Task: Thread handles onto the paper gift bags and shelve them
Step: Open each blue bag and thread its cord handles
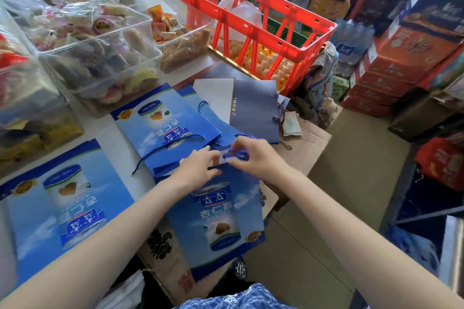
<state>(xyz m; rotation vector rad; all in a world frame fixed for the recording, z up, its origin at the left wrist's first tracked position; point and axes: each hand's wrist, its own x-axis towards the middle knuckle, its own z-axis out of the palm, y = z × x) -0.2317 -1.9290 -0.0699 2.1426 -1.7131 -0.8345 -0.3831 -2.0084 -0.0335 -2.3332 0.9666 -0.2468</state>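
Blue gift bag (pixel 221 211) in both hands, right hand (pixel 253 155) pinching cord (pixel 236 154); cluttered shop counter (pixel 125 138).

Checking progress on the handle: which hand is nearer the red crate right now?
Right. The right hand, pinching the blue cord at the bag's top edge, sits below the red crate; the left hand, holding that edge, lies further down-left.

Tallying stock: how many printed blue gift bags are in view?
3: one flat at near left, one mid-table with a cord, one under both hands. Others may lie hidden beneath.
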